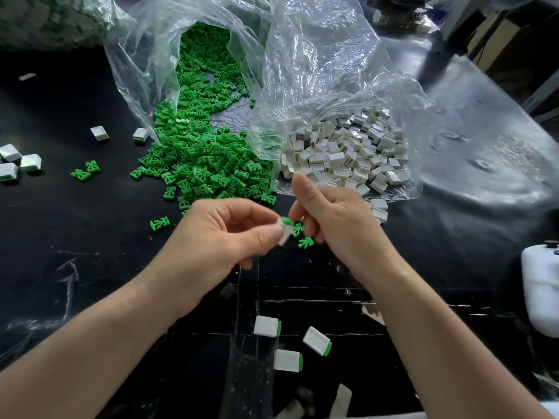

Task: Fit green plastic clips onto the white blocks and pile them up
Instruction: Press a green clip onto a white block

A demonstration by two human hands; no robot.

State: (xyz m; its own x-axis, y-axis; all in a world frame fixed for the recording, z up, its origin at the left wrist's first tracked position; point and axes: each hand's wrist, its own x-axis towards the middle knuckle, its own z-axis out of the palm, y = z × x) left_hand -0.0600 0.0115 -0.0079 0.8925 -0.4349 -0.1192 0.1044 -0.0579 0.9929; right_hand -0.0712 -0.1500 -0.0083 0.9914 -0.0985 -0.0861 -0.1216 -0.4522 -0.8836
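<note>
My left hand (223, 234) pinches a white block with a green clip in its top end (285, 231) between thumb and fingertips. My right hand (329, 219) hovers just right of it with fingers curled; whether it holds anything I cannot tell. Two loose green clips (302, 235) lie on the table under the hands. A heap of green clips (199, 152) spills from a clear bag, and a heap of white blocks (348, 152) lies in a second clear bag (317, 71). Three fitted blocks (287, 343) lie near me, flat and apart.
The black table (90, 237) carries more blocks at the left edge (18, 163), two white blocks (119, 133) and stray clips (86, 170). A white plastic container (541, 291) stands at the right edge. A full bag of parts (51, 19) sits at the back left.
</note>
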